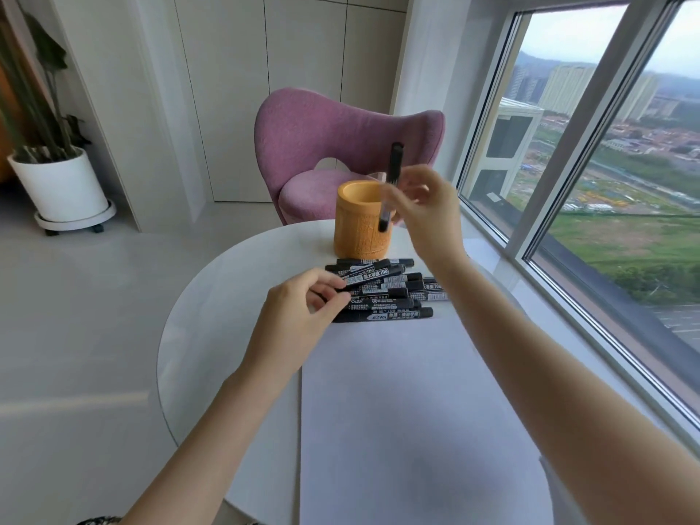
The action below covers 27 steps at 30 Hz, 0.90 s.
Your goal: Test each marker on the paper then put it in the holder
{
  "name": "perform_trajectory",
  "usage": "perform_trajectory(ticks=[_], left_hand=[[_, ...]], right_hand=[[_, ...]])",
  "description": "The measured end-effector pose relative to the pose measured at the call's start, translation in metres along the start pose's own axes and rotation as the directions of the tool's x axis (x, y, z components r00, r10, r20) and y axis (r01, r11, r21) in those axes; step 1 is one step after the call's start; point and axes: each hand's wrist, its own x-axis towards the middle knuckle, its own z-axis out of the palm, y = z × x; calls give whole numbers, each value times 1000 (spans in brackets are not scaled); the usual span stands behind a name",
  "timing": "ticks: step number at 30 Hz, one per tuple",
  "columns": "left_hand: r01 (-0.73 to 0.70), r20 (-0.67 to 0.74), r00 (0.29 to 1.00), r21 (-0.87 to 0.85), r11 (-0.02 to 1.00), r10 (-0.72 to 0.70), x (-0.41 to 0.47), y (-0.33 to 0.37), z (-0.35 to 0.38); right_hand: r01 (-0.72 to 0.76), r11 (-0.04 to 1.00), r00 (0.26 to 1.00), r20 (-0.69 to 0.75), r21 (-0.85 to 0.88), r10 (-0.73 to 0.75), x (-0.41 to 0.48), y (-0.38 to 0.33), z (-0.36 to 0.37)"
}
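Several black markers (390, 293) lie in a pile on the round white table (227, 308), just behind a white sheet of paper (409, 411). Behind the pile stands a yellow-orange cylindrical holder (358, 229). My right hand (424, 214) pinches one black marker (392, 183), nearly upright, in front of the holder's right rim. My left hand (299, 316) rests at the left end of the pile, fingers curled round the end of a marker there.
A pink chair (341, 145) stands behind the table. A large window (606, 183) runs along the right side. A potted plant in a white pot (60, 183) is at the far left on the floor.
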Motion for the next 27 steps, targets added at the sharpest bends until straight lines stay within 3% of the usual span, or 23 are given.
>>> perform_trajectory(ticks=[4, 7, 12, 18, 22, 27], left_hand=[[-18, -4, 1000, 69, 997, 18, 0, -12, 4], [-46, -3, 999, 109, 993, 47, 3, -16, 6], [-56, -8, 998, 142, 988, 58, 5, -20, 10], [-58, -2, 998, 143, 988, 58, 1, -24, 11], [-61, -10, 998, 118, 991, 63, 1, -24, 11], [-37, 4, 999, 81, 996, 37, -3, -24, 11]], right_hand=[[-53, 997, 990, -129, 52, 59, 50, 10, 14], [-69, 998, 987, -143, -5, 67, 68, 22, 24], [-156, 949, 988, -38, -273, 152, 78, 40, 38], [-145, 763, 977, 29, -629, 209, 76, 57, 45], [-99, 779, 979, 80, -619, 187, 78, 61, 41], [-92, 882, 995, -15, -462, 96, 62, 61, 10]])
